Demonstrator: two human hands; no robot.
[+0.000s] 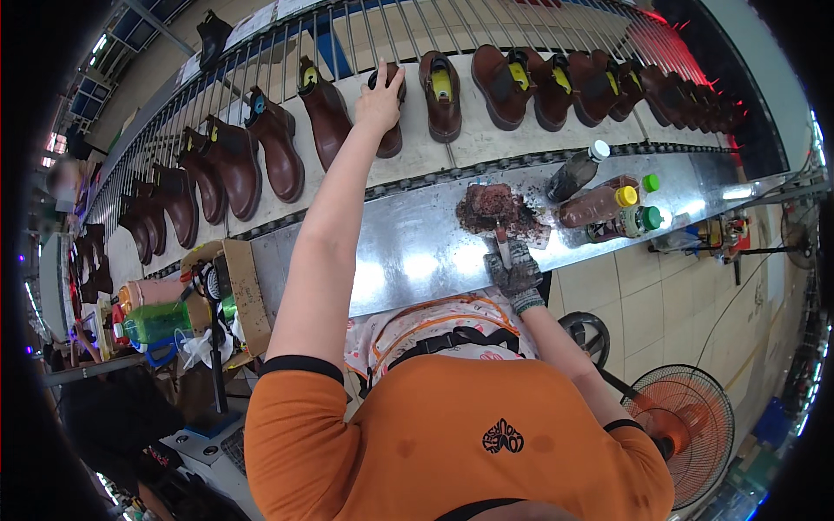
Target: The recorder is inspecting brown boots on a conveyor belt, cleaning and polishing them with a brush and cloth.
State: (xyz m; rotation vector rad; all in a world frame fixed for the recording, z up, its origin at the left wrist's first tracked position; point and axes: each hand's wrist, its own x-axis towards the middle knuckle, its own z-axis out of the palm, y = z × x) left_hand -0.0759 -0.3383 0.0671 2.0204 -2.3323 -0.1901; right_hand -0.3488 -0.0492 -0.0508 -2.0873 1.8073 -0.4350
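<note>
Left hand (pixel 380 97) reaches far, gripping a brown boot (pixel 388 130) on the conveyor (pixel 434 156); gloved right hand (pixel 514 271) clasps a brush (pixel 504 247) over the stained pad (pixel 495 208), near bottles (pixel 599 204).

Bare steel shelf (pixel 408 252) lies open; boots (pixel 278 148) crowd behind, 3 bottles (pixel 599 204) block its right.

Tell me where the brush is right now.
In the head view, the brush is in the gloved right hand on the metal bench, just below the dirty pad.
</note>
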